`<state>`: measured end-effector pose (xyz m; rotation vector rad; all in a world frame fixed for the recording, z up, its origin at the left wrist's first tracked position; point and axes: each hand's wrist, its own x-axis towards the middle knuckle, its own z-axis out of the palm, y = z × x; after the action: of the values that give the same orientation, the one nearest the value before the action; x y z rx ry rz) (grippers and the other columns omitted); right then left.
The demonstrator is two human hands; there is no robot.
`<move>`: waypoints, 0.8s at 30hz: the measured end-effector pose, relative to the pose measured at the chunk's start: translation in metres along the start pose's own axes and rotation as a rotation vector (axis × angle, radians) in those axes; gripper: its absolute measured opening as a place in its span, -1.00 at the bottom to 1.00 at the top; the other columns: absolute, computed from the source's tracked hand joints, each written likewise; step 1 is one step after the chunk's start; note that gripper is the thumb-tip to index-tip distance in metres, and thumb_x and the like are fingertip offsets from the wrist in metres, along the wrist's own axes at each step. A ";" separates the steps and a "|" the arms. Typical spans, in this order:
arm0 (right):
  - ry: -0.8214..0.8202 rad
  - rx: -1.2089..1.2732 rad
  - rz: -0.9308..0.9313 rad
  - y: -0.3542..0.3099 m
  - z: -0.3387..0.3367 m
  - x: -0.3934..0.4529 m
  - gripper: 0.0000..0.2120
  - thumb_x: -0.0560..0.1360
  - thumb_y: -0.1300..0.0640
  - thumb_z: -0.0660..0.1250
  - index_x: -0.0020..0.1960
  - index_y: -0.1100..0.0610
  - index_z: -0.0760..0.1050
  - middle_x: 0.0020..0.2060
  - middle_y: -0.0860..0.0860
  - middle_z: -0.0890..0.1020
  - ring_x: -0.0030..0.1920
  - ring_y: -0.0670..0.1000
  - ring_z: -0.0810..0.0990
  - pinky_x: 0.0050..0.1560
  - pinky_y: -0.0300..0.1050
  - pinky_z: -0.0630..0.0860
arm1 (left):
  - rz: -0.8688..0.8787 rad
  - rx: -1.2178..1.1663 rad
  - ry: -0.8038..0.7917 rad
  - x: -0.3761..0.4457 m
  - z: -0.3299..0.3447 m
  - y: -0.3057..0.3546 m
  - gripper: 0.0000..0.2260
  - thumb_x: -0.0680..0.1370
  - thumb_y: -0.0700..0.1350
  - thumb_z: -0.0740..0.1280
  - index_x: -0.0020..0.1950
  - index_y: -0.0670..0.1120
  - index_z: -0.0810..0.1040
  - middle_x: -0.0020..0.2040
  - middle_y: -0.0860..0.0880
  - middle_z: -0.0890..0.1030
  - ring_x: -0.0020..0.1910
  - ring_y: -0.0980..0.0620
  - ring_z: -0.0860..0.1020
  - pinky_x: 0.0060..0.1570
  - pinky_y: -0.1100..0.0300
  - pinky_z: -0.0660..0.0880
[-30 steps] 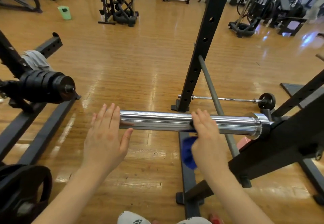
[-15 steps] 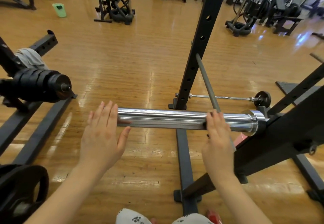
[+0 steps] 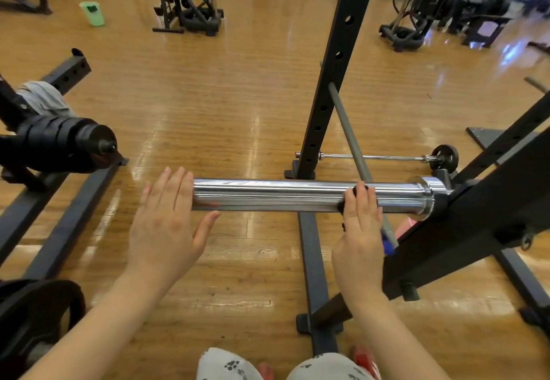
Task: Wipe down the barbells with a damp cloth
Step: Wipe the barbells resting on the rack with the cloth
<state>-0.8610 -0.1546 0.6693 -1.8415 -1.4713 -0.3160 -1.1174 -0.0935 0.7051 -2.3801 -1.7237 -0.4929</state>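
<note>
Head view first, starting at my right hand (image 3: 358, 231): its fingers curl over the top of the barbell sleeve (image 3: 282, 196), wrapped round the chrome tube with a dark blue cloth (image 3: 388, 244) under the palm. Only a small scrap of that cloth shows, poking out at the hand's right edge below the sleeve, plus a dark sliver at the fingertips. My left hand (image 3: 166, 225) is flat, fingers straight and together, thumb spread. It is held up at the free left end of the sleeve, and I cannot tell whether the palm touches the end.

The sleeve lies level across the middle of the view. Its right end meets a chrome collar (image 3: 424, 198) that sits against the black rack arm (image 3: 476, 225) slanting up to the right. A thin grey bar (image 3: 351, 141) slants behind the sleeve, leaning against the black perforated upright (image 3: 336, 61).

Beyond the upright a slim barbell with one small black plate (image 3: 445, 158) lies on the wooden floor (image 3: 208, 97). To the left, a stack of black plates (image 3: 59, 144) is loaded on another bar end, with a grey rag (image 3: 44, 97) draped just behind it. A green bucket (image 3: 92, 13) stands far off on the floor, well apart from me.
</note>
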 end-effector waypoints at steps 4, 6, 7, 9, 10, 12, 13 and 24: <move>-0.044 0.041 -0.119 -0.034 0.020 -0.008 -0.12 0.21 0.65 0.27 0.46 0.25 0.13 0.44 0.20 0.24 0.48 0.13 0.12 0.50 0.02 -0.05 | -0.003 -0.043 -0.007 0.001 -0.001 0.004 -0.33 0.55 0.20 0.04 0.38 -0.34 0.38 0.35 -0.29 0.44 0.39 -0.25 0.36 0.38 -0.10 0.17; -0.109 0.075 -0.202 -0.037 0.021 -0.009 -0.15 0.25 0.60 0.33 0.46 0.25 0.14 0.45 0.15 0.21 0.48 0.12 0.12 0.51 0.01 -0.06 | 0.046 -0.063 -0.033 0.007 -0.004 0.000 -0.39 0.56 0.14 0.07 0.34 -0.34 0.42 0.29 -0.28 0.50 0.32 -0.26 0.43 0.35 -0.14 0.22; -0.122 0.089 -0.228 -0.033 0.019 -0.008 -0.19 0.28 0.56 0.33 0.46 0.25 0.15 0.45 0.14 0.21 0.48 0.10 0.12 0.51 -0.01 -0.07 | 0.093 -0.071 -0.059 0.012 -0.007 -0.004 -0.44 0.56 0.09 0.09 0.33 -0.33 0.44 0.25 -0.27 0.53 0.28 -0.25 0.47 0.34 -0.16 0.26; -0.121 0.104 -0.231 -0.023 0.012 -0.004 -0.27 0.34 0.52 0.29 0.45 0.24 0.18 0.44 0.15 0.26 0.48 0.08 0.12 0.50 -0.04 -0.06 | 0.180 -0.100 -0.148 0.028 -0.016 -0.011 -0.52 0.56 0.05 0.17 0.34 -0.26 0.45 0.22 -0.19 0.56 0.22 -0.18 0.51 0.33 -0.15 0.33; -0.108 0.099 -0.213 -0.019 0.008 -0.002 -0.31 0.36 0.52 0.26 0.45 0.24 0.20 0.42 0.17 0.30 0.47 0.08 0.14 0.50 -0.05 -0.05 | 0.212 -0.114 -0.213 0.037 -0.021 -0.014 -0.53 0.55 0.05 0.22 0.36 -0.21 0.44 0.21 -0.12 0.57 0.20 -0.13 0.51 0.31 -0.08 0.36; -0.071 0.062 -0.165 -0.012 0.003 0.002 -0.33 0.34 0.57 0.24 0.42 0.27 0.29 0.39 0.20 0.35 0.45 0.10 0.18 0.49 -0.03 -0.01 | 0.256 -0.157 -0.308 0.051 -0.026 -0.018 -0.63 0.54 0.05 0.30 0.31 -0.04 0.45 0.09 0.05 0.56 0.09 0.00 0.50 0.11 0.14 0.40; -0.061 0.048 -0.137 -0.010 0.002 0.003 -0.30 0.30 0.61 0.27 0.40 0.29 0.33 0.38 0.21 0.37 0.45 0.11 0.19 0.48 -0.02 0.00 | 0.272 -0.185 -0.338 0.057 -0.027 -0.019 -0.72 0.53 0.05 0.32 0.22 0.06 0.45 -0.01 0.15 0.53 0.01 0.07 0.48 -0.03 0.21 0.37; -0.091 0.057 -0.288 -0.048 0.022 -0.002 -0.44 0.42 0.44 0.05 0.42 0.27 0.28 0.41 0.16 0.30 0.46 0.10 0.17 0.50 0.02 -0.01 | 0.108 -0.368 -0.848 0.096 -0.036 -0.028 -0.67 0.56 0.17 0.20 0.25 0.06 0.51 0.14 0.09 0.58 0.09 0.05 0.54 0.18 0.08 0.49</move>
<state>-0.9111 -0.1380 0.6723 -1.6175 -1.7932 -0.3285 -1.1228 -0.0104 0.7708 -3.2257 -1.8720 0.3143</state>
